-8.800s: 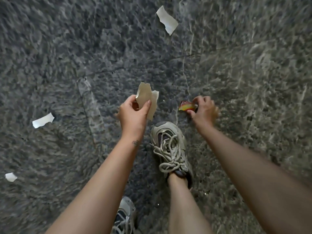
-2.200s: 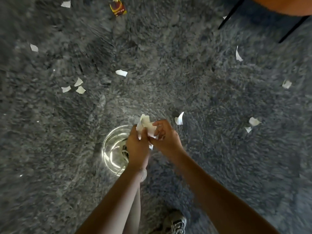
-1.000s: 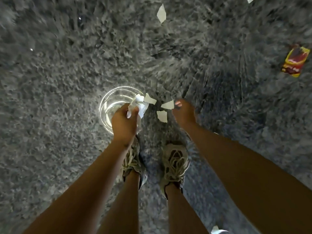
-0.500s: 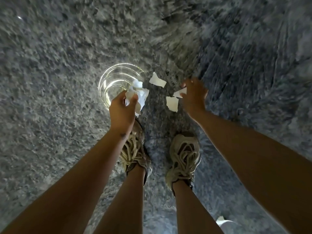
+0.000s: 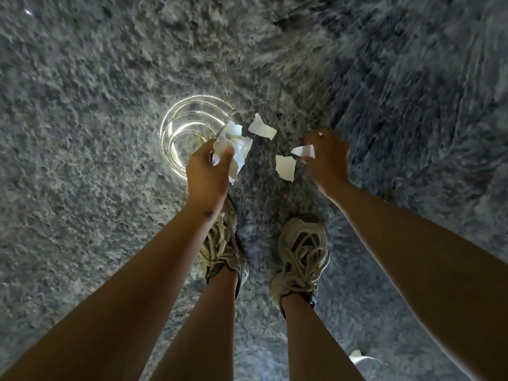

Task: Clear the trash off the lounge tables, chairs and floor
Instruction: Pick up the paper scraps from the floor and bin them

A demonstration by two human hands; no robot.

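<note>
A shaggy grey carpet (image 5: 96, 188) fills the whole floor in view; no walls or furniture show. Nearest, behind the feet, a white scrap (image 5: 356, 354) lies on the pile. Two laced beige shoes (image 5: 302, 251) stand side by side on the carpet. Above them the left hand (image 5: 206, 177) has its grip closed round a crumpled wad of paper scraps (image 5: 233, 144). The right hand (image 5: 327, 158) pinches one torn piece (image 5: 304, 151) in a narrow fingertip grip. A loose piece (image 5: 286, 167) lies just beside that hand, and another loose piece (image 5: 262, 129) lies between the hands, farther out. Beyond the left hand a clear glass bowl (image 5: 189, 125) sits on the carpet.

A second ago three pieces lay loose here; the middle one is now in the right hand. The red and yellow wrapper seen then at the right is out of view.
</note>
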